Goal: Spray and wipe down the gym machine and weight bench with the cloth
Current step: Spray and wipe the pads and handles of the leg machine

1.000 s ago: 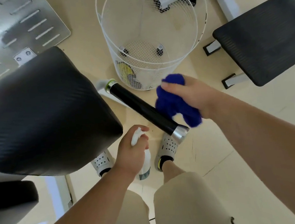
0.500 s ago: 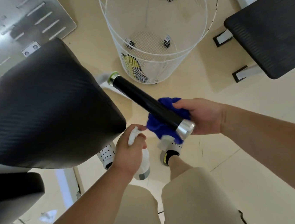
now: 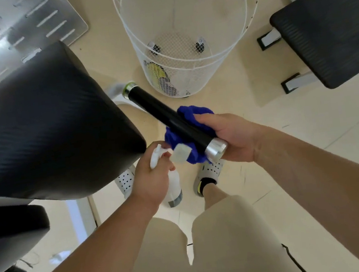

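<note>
A black handle bar (image 3: 170,120) with silver end caps juts out from beside the machine's black padded seat (image 3: 48,128). My right hand (image 3: 232,138) holds a blue cloth (image 3: 190,112) wrapped under the bar near its silver end. My left hand (image 3: 152,179) grips a white spray bottle (image 3: 172,190), its nozzle just left of the cloth. The black weight bench pad (image 3: 327,31) sits at the upper right on grey feet.
A white wire mesh basket (image 3: 188,45) on castors stands on the beige floor beyond the bar. A ribbed metal foot plate (image 3: 16,27) lies at the upper left. My feet in white perforated shoes (image 3: 209,172) stand below the bar. A second black pad (image 3: 8,235) is at the lower left.
My right hand has brought the blue cloth down from beside the bar and wrapped it under the bar near its silver end. The left hand with the bottle has risen closer to the cloth.
</note>
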